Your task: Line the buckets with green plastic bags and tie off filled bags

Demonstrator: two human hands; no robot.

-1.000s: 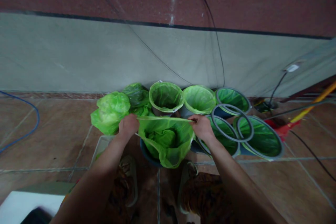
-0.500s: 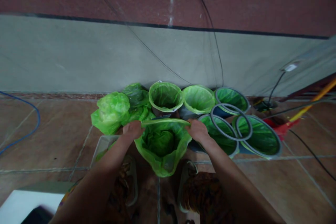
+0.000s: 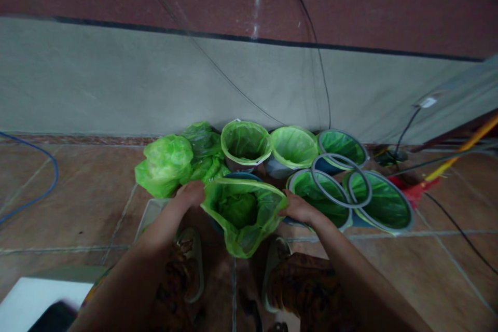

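A green plastic bag (image 3: 249, 236) hangs open in a blue bin (image 3: 244, 175), whose back rim shows behind the bag's edge. My left hand (image 3: 193, 193) grips the bag's left edge. On the opposite side, my right hand (image 3: 296, 206) is closed on the right edge. More green plastic lies bunched inside the bag. Behind it stand two bins lined with green bags, a dark one (image 3: 244, 163) and a grey one (image 3: 278, 167). To the right are several lined bins with grey rims, and a loose grey ring (image 3: 316, 182) rests across them.
Bunched green bags (image 3: 165, 163) lie at the left, by a translucent tray (image 3: 147, 213). A blue hose (image 3: 54, 166) curves over the tiled floor at the far left. A white box (image 3: 42, 298) is at the lower left. Cables and a yellow pole (image 3: 459, 153) are at the right.
My hands have moved slightly apart and spread the bag's edge wider. The bag's back edge has dropped from a taut line into a curve, and the blue rim behind it shows more.
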